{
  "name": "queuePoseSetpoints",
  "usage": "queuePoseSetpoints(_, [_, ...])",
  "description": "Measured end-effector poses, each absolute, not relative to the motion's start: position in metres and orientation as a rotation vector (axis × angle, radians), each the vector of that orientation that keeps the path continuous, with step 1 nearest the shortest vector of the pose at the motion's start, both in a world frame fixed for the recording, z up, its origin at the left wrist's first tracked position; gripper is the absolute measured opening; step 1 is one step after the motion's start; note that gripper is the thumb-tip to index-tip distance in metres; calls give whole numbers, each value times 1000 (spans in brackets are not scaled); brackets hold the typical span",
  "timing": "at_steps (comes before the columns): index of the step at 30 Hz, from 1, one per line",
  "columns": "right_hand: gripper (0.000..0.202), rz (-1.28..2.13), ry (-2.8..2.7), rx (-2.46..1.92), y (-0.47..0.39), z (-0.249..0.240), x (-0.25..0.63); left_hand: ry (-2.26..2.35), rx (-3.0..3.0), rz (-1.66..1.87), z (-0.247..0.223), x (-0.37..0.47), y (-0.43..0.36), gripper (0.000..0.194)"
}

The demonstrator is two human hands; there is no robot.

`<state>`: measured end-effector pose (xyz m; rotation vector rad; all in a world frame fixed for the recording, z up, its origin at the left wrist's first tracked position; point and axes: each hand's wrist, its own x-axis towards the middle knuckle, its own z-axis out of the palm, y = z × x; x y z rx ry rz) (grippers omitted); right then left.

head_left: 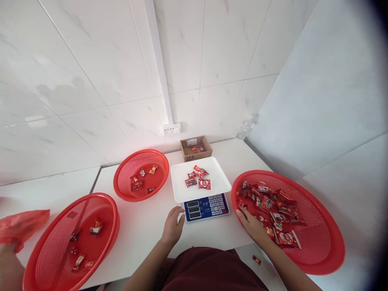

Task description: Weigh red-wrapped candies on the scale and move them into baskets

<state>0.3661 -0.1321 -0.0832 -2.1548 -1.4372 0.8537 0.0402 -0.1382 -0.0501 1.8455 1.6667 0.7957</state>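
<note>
My left hand point(173, 227) is by the left front corner of a blue digital scale point(206, 207), its fingers loosely bent and apart, holding nothing I can see. On the scale's white tray point(182, 190) lie several red candy packets point(200, 177). At the near left rim of a large red basket point(329, 246), my right hand point(251, 225) reaches in with fingers extended. Many red wrapped packets point(273, 206) are heaped inside that basket. The right fingertips are close to the packets; whether they touch any is unclear.
Two more red baskets, one behind point(121, 171) and one at front left point(39, 258), hold a few packets. A cardboard box point(198, 154) stands behind the scale. Another person's hand point(10, 252) is beside a red plastic bag point(26, 226). One packet point(256, 260) lies below the table edge.
</note>
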Motion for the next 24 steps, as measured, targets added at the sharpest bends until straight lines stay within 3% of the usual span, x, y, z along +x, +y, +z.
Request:
queuePoseSetpoints(5, [61, 1013, -1446, -2128, -131, -85, 367, 1708, 1806, 801, -49, 36, -137, 21])
queuePoseSetpoints(18, [49, 1267, -1394, -2116, -129, -106, 399, 1677, 1822, 802, -55, 38, -140, 22])
queuePoseSetpoints(24, [58, 956, -1584, -2180, -126, -119, 415, 1693, 1843, 811, -61, 32, -139, 23])
